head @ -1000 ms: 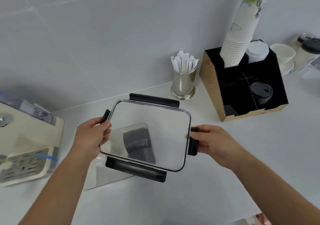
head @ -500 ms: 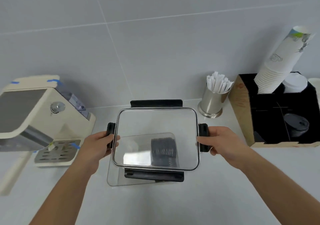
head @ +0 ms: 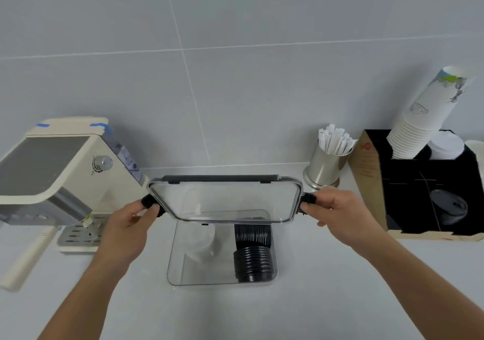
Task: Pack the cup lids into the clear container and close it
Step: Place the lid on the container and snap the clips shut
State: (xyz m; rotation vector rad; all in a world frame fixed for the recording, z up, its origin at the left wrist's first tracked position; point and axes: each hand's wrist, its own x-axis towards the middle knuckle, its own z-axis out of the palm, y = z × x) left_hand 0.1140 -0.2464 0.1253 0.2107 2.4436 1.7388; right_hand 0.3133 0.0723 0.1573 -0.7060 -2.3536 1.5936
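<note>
A person holds a clear container lid [head: 225,198] with black latches in the air above the white counter [head: 340,274], one hand at each short end. The left hand [head: 128,224] has its fingers curled round the black latch at the lid's left end; the right hand [head: 340,214] grips the black latch at the right end in the same way. The lid is tilted, its far edge with the long black latch raised and its near edge lower, so that it hangs over the far part of the clear container [head: 183,274].

The container rests on the counter between the two forearms, open at the top. Inside it, against the right wall, lies a stack of black cup lids [head: 254,258] on its side, running from far to near. A faint clear shape sits in the left half of the container; what it is cannot be told.

At the left stands a cream coffee machine [head: 65,172] with blue tape on its top. Far right of the lid, a steel cup [head: 326,169] holds paper-wrapped straws. Beside it a black and brown cardboard organiser [head: 372,180] carries a leaning stack of paper cups [head: 424,120], and a single black lid [head: 449,208] rests in one front compartment.
</note>
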